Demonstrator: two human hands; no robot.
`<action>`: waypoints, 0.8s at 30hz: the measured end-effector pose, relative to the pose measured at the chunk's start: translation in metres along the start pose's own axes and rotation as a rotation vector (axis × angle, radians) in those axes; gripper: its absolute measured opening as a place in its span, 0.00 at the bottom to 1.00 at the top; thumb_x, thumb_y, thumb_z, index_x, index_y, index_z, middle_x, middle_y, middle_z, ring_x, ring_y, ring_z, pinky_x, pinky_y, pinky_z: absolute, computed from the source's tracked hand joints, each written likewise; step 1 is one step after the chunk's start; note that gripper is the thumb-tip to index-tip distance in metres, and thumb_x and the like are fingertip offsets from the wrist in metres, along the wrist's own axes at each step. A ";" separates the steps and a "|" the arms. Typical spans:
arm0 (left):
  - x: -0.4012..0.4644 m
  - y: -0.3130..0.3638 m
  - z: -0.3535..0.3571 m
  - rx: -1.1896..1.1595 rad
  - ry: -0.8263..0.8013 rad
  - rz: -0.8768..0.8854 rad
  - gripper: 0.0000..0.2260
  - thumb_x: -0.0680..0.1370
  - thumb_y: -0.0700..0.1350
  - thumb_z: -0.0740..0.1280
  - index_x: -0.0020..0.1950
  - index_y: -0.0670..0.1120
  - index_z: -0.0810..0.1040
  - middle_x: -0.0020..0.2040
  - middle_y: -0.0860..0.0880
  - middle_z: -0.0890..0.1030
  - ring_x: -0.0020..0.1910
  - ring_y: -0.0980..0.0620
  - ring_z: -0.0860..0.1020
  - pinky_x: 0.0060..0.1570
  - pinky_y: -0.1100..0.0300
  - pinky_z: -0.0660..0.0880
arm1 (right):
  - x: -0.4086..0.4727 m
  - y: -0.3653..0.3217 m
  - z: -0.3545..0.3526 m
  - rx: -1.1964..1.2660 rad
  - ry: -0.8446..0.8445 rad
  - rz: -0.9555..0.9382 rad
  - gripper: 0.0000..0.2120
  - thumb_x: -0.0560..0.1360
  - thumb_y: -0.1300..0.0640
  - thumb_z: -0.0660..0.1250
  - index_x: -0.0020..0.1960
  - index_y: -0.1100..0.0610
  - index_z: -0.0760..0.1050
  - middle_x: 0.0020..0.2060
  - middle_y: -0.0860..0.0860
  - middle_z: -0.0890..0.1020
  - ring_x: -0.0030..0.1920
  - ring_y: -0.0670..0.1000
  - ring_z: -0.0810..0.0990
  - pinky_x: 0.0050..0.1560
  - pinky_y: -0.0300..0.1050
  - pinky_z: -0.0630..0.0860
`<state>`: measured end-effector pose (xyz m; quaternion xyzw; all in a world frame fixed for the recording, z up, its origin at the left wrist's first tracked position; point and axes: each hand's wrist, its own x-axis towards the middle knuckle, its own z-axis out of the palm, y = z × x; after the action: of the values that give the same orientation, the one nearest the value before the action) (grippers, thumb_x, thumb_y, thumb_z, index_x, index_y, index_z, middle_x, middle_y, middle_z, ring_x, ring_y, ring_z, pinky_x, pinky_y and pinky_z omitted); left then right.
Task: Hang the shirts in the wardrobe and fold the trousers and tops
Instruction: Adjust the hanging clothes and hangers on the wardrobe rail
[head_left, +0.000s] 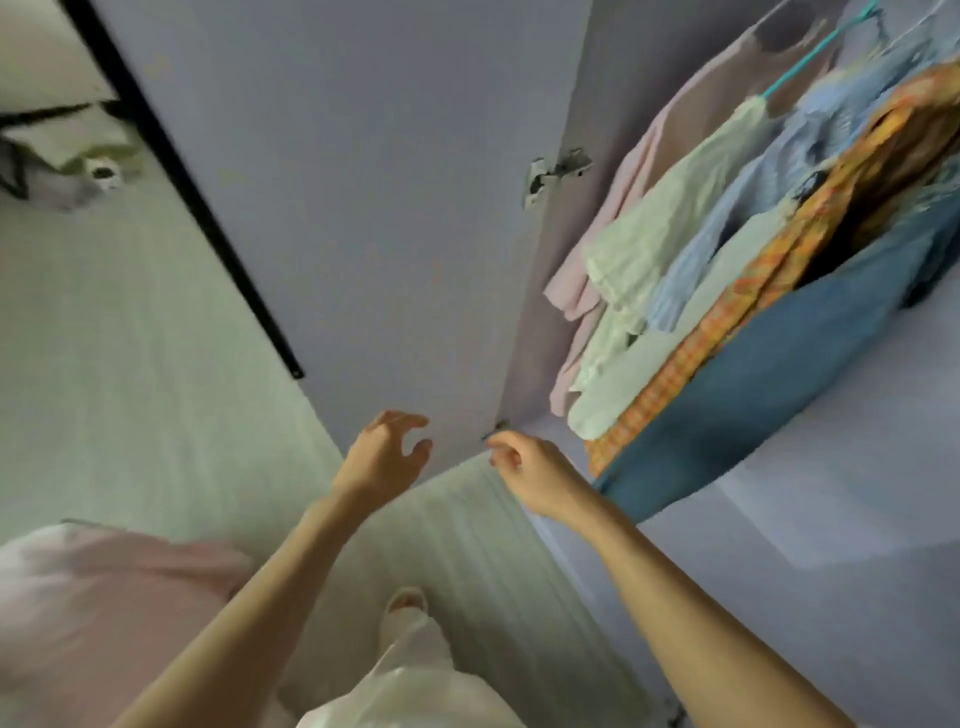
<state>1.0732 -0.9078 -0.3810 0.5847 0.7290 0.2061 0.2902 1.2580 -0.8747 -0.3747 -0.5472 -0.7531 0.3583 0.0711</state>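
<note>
Several garments hang inside the open wardrobe at the right: a pink top (618, 208), a white shirt (660, 228), a light blue shirt (727, 218), an orange checked garment (779, 249) and a blue one (769, 410). My left hand (387, 454) hovers near the bottom of the wardrobe door (363, 208), fingers loosely curled, holding nothing. My right hand (535, 473) is beside the door's lower corner, fingers loosely bent, empty. The whole view is tilted and blurred.
A pink cloth (104, 597) lies at the lower left. Clothes and dark straps (67, 156) lie on the pale floor at the upper left. My leg in white trousers and a slipper (408, 603) stand below. A door hinge (556, 174) shows on the wardrobe edge.
</note>
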 end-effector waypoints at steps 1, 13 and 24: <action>-0.030 -0.030 -0.010 -0.034 0.036 -0.119 0.14 0.77 0.43 0.65 0.63 0.43 0.76 0.64 0.43 0.75 0.62 0.44 0.74 0.61 0.59 0.65 | -0.002 -0.016 0.028 -0.007 -0.107 -0.046 0.14 0.79 0.60 0.57 0.62 0.59 0.74 0.57 0.58 0.80 0.58 0.57 0.77 0.58 0.48 0.72; -0.358 -0.244 -0.124 -0.211 0.721 -0.947 0.12 0.77 0.40 0.64 0.60 0.41 0.78 0.57 0.42 0.80 0.57 0.45 0.78 0.57 0.58 0.70 | -0.073 -0.272 0.290 -0.191 -0.825 -0.705 0.14 0.79 0.57 0.56 0.61 0.55 0.74 0.58 0.53 0.80 0.59 0.52 0.76 0.58 0.41 0.70; -0.524 -0.484 -0.124 -0.373 0.709 -1.346 0.17 0.76 0.42 0.62 0.63 0.38 0.73 0.60 0.38 0.77 0.58 0.41 0.75 0.54 0.53 0.70 | -0.161 -0.414 0.531 -0.403 -1.144 -0.770 0.17 0.79 0.55 0.53 0.66 0.53 0.69 0.56 0.51 0.78 0.51 0.49 0.75 0.50 0.41 0.70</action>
<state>0.7135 -1.5244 -0.5024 -0.1424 0.9291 0.2792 0.1960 0.7354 -1.3203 -0.4624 0.0282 -0.8635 0.3922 -0.3158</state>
